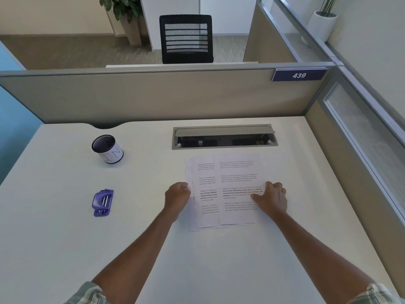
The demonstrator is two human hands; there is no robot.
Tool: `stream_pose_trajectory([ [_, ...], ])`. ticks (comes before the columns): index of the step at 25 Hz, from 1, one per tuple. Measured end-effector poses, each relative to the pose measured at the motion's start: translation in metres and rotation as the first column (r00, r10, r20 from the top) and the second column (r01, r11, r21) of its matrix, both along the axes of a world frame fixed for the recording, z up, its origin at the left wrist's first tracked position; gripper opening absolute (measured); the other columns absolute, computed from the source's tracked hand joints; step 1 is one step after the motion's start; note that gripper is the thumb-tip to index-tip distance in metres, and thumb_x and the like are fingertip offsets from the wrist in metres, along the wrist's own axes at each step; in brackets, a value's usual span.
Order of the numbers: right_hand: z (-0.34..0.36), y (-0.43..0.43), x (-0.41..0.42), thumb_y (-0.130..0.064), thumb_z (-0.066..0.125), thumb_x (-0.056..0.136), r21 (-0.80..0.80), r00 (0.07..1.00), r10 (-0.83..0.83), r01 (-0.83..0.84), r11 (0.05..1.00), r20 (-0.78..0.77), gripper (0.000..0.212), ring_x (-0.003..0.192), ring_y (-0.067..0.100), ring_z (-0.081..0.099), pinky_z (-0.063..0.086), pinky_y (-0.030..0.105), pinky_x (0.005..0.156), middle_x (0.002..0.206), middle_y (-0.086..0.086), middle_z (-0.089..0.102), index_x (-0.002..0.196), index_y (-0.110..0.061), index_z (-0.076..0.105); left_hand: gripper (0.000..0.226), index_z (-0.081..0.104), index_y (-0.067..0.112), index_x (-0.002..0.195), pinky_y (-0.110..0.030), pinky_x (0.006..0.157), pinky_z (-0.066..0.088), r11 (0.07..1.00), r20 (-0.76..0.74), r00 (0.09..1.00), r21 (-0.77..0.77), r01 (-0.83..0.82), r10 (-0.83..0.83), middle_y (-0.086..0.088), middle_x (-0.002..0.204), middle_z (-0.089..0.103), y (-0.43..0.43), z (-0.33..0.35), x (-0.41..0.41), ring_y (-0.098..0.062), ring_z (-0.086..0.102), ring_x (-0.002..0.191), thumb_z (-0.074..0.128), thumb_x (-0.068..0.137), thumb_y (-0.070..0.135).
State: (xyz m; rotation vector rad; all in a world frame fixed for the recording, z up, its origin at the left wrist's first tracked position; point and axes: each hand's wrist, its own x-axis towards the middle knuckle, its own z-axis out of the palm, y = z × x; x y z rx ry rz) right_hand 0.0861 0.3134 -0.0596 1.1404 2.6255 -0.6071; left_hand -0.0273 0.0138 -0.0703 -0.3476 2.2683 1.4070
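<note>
Several printed paper sheets lie fanned out, overlapping, on the white desk in front of me. My left hand is at the stack's left edge with fingers curled against the outer sheets. My right hand lies on the right edge of the top sheet, thumb pressing on the printed text and fingers curled over the edge. Whether either hand has lifted a sheet is hard to tell.
A purple hole punch lies at the left of the desk. A black mesh pen cup with a white label stands behind it. An open cable tray is set into the desk beyond the papers. Beige partitions wall the back and right.
</note>
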Motion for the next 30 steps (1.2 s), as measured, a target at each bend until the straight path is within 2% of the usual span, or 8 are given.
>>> stream_pose_trajectory([
  [5,0.000,-0.019,-0.004,-0.043,0.079,0.092,0.000,1.000,0.023,-0.023,1.000,-0.021,0.059,0.136,0.040,0.048,0.050,0.050,0.107,0.141,0.017,0.053,0.133,-0.005,0.060,0.036,0.073,0.010,0.137,-0.047,0.108,0.062,0.999,0.013,1.000,0.044,0.002,-0.003,-0.011,0.132,0.077,0.009,0.002,0.004,-0.032,0.075,0.118,0.065,0.102,0.014],
  [10,0.000,-0.033,-0.009,-0.043,0.079,0.092,-0.020,0.999,0.043,-0.044,0.999,-0.031,0.060,0.137,0.038,0.046,0.051,0.048,0.105,0.143,0.016,0.051,0.136,-0.006,0.059,0.036,0.072,0.010,0.138,-0.047,0.106,0.063,0.997,0.034,0.999,0.073,-0.002,0.000,-0.010,0.133,0.076,0.015,0.003,0.007,-0.031,0.073,0.124,0.066,0.103,0.014],
  [17,-0.001,-0.051,-0.010,-0.040,0.081,0.093,-0.050,0.997,0.054,-0.057,0.997,-0.062,0.060,0.137,0.040,0.045,0.053,0.050,0.101,0.142,0.017,0.050,0.136,-0.004,0.058,0.033,0.072,0.009,0.135,-0.041,0.091,0.067,0.995,0.042,0.999,0.096,0.000,-0.004,-0.006,0.120,0.077,0.023,0.002,0.015,-0.013,0.069,0.085,0.067,0.103,0.012],
  [21,-0.001,-0.057,-0.011,-0.036,0.079,0.094,-0.095,0.995,0.044,-0.052,0.994,-0.086,0.056,0.137,0.039,0.044,0.052,0.050,0.102,0.143,0.017,0.049,0.135,-0.003,0.059,0.032,0.073,0.010,0.135,-0.042,0.093,0.068,0.994,0.034,0.999,0.114,0.007,-0.011,-0.006,0.124,0.076,0.025,0.002,0.020,-0.012,0.069,0.089,0.067,0.104,0.013],
  [23,0.000,-0.058,-0.010,-0.035,0.077,0.095,-0.112,0.995,0.035,-0.046,0.993,-0.096,0.055,0.138,0.039,0.043,0.051,0.050,0.103,0.144,0.017,0.048,0.136,-0.004,0.058,0.032,0.073,0.011,0.136,-0.044,0.099,0.066,0.994,0.008,0.999,0.106,0.034,-0.035,-0.008,0.130,0.076,0.024,0.004,0.022,-0.018,0.072,0.101,0.066,0.104,0.015],
  [25,0.001,-0.057,-0.008,-0.036,0.076,0.096,-0.104,0.995,0.019,-0.029,0.994,-0.097,0.056,0.139,0.039,0.044,0.051,0.051,0.104,0.145,0.017,0.049,0.139,-0.005,0.057,0.034,0.074,0.012,0.137,-0.041,0.108,0.061,0.993,-0.065,0.991,0.020,0.116,-0.114,-0.008,0.136,0.075,0.023,0.005,0.023,-0.023,0.072,0.117,0.063,0.104,0.014],
  [27,0.001,-0.057,-0.005,-0.038,0.075,0.096,-0.084,0.996,0.008,-0.015,0.996,-0.092,0.057,0.138,0.038,0.045,0.052,0.050,0.102,0.145,0.017,0.050,0.139,-0.006,0.057,0.036,0.073,0.011,0.138,-0.030,0.108,0.054,0.961,-0.153,0.952,-0.118,0.249,-0.266,-0.008,0.139,0.073,0.021,0.004,0.027,-0.022,0.070,0.121,0.061,0.104,0.009],
  [30,-0.002,-0.057,0.000,-0.037,0.075,0.097,-0.097,0.995,-0.013,0.003,0.995,-0.101,0.057,0.139,0.039,0.044,0.051,0.051,0.103,0.146,0.017,0.049,0.140,-0.005,0.056,0.035,0.072,0.011,0.139,-0.037,0.110,0.053,0.842,-0.221,0.831,-0.326,0.430,-0.510,-0.007,0.142,0.071,0.020,0.000,0.036,-0.026,0.066,0.131,0.059,0.106,0.010],
])
